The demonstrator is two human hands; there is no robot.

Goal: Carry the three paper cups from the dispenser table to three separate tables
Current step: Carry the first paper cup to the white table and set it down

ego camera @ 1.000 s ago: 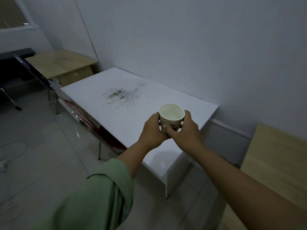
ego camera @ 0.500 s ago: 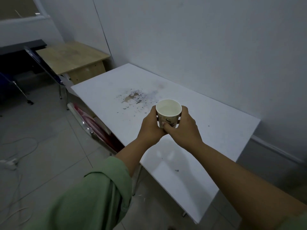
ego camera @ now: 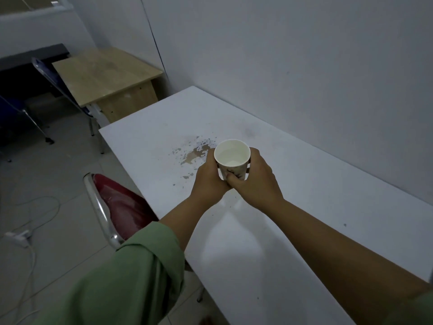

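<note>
A white paper cup (ego camera: 232, 153) with a printed pattern on its side is held upright above the white table (ego camera: 304, 188), near a patch of peeled, stained surface (ego camera: 194, 153). My left hand (ego camera: 208, 181) wraps the cup's left side and my right hand (ego camera: 255, 181) wraps its right side, thumbs meeting at the front. Liquid shows inside the cup. Whether the cup's base touches the tabletop is hidden by my hands. No other cups are in view.
A red chair (ego camera: 121, 207) with a chrome frame is tucked under the table's left edge. A wooden desk (ego camera: 105, 73) stands beyond, with a blue chair (ego camera: 54, 80) beside it. Cables and a power strip (ego camera: 18, 238) lie on the tiled floor at left. The wall runs close behind the table.
I have come closer to the white table. The cup, still in both hands, now hangs over the middle of the tabletop instead of near its right end.
</note>
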